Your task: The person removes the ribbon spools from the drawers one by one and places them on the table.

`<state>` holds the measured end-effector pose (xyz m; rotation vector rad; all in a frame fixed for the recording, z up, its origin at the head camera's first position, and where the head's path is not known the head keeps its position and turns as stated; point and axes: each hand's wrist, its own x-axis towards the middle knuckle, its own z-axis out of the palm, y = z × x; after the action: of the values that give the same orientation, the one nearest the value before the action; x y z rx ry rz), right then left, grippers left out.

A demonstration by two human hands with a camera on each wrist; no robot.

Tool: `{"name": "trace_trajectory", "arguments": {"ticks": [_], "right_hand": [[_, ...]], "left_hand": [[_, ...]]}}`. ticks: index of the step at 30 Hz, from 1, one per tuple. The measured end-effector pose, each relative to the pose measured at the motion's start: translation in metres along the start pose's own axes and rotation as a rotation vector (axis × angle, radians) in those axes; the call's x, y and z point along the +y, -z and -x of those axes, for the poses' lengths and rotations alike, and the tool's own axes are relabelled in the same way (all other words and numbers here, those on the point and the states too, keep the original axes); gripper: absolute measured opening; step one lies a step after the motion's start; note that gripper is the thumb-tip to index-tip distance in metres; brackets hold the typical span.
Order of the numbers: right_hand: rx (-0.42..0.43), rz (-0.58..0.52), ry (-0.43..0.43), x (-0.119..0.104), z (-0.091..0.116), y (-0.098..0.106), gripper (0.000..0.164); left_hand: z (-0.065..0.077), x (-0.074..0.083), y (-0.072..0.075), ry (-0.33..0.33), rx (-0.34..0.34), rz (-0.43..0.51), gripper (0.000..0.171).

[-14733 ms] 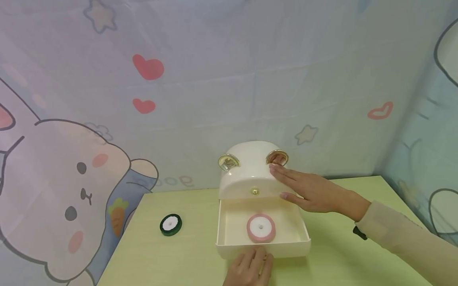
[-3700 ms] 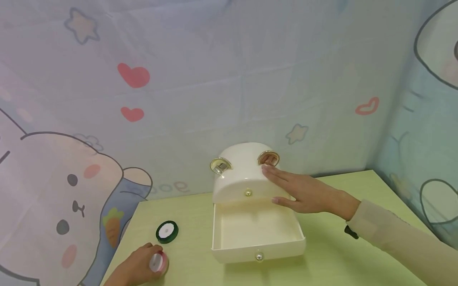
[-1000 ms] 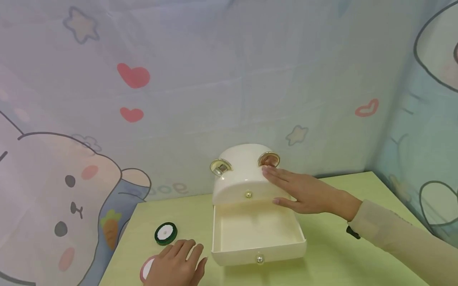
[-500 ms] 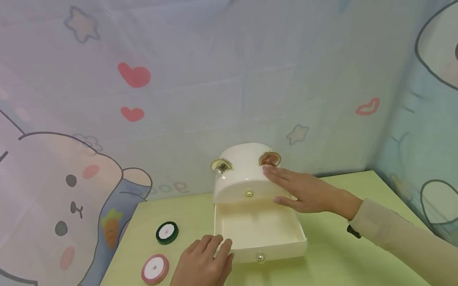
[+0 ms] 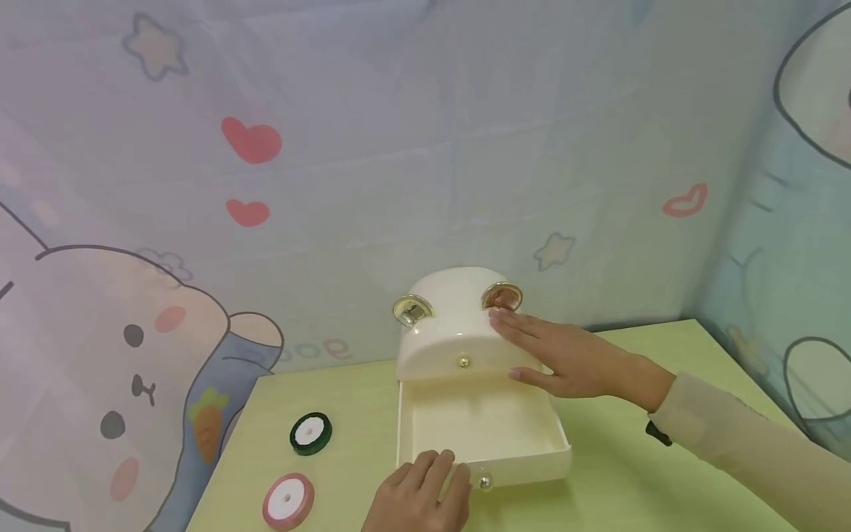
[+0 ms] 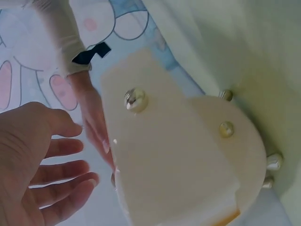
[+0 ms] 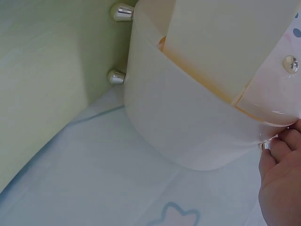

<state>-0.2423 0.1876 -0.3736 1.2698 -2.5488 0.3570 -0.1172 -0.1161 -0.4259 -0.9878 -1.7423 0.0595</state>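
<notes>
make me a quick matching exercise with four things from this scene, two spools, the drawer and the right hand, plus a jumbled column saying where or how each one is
Column one
1. green spool
2. pink spool
3. drawer
4. right hand

Column two
A. pulled out at the front
B. on the table, nearer the head camera than the other spool
C. touching the upper part of the cream box
D. on the table, farther from the head camera than the other spool

Right pairs: 1-D, 2-B, 3-A, 4-C
</notes>
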Motion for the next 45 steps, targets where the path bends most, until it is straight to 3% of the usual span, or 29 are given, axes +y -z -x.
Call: {"name": "trace_trajectory", "arguments": {"ticks": [7, 14, 18, 24, 28, 33, 45], "right_hand": [[-0.001, 0.005, 0.006, -0.001, 0.0, 0.001, 0.078], [0.003, 0.009, 0.005, 0.0, 0.001, -0.001, 0.079], [0.005, 0.002, 0.004, 0.0, 0.001, -0.001, 0.079], [0.015, 0.008, 0.009, 0.0, 0.001, -0.002, 0.079], [0.02, 0.002, 0.009, 0.0, 0.001, -0.001, 0.079], [0.02, -0.004, 0.006, -0.001, 0.001, 0.0, 0.079], [0.012, 0.0, 0.004, -0.002, 0.001, -0.001, 0.078]], "left_hand": [[0.006, 0.015, -0.009, -0.031, 0.036, -0.009, 0.027], [0.014, 0.025, -0.016, -0.011, -0.003, 0.036, 0.026], [0.02, 0.032, -0.021, -0.019, -0.028, 0.066, 0.042], [0.027, 0.037, -0.028, -0.031, -0.066, 0.067, 0.05], [0.031, 0.038, -0.029, -0.04, -0.117, 0.06, 0.069], [0.033, 0.04, -0.03, -0.026, -0.162, 0.087, 0.071], [0.035, 0.042, -0.035, 0.014, -0.118, 0.158, 0.067]]}}
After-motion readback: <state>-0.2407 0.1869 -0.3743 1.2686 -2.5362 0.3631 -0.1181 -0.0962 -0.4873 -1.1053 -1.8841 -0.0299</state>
